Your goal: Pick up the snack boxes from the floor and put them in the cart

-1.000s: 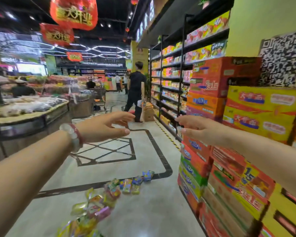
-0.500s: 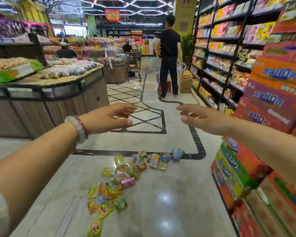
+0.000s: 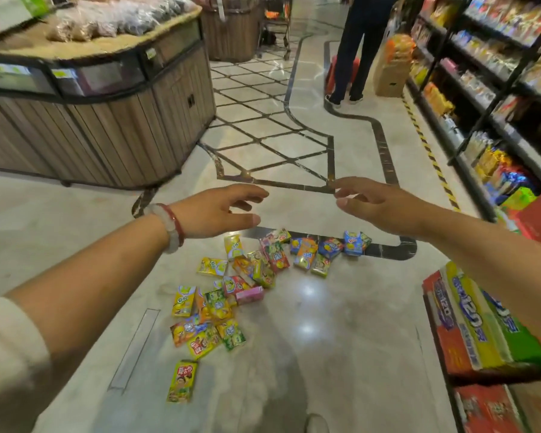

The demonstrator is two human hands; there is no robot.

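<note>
Several small colourful snack boxes (image 3: 250, 276) lie scattered on the polished floor in front of me, in a loose trail from a lone yellow-green box (image 3: 181, 381) near my feet to blue boxes (image 3: 353, 243) farther off. My left hand (image 3: 219, 212) is stretched out above them, fingers relaxed and empty, a bead bracelet on its wrist. My right hand (image 3: 378, 204) reaches out beside it, also empty with loose fingers. Neither hand touches a box. No cart near me is in view.
A wooden produce island (image 3: 107, 120) stands at the left. Stacked cartons (image 3: 481, 326) and snack shelves (image 3: 497, 89) line the right. A person in dark clothes (image 3: 356, 48) stands up the aisle beside a cardboard box (image 3: 391, 70).
My view has tilted down from the aisle to the floor, bringing the whole scatter of boxes into sight. Both hands stay outstretched and empty, now lower over the boxes.
</note>
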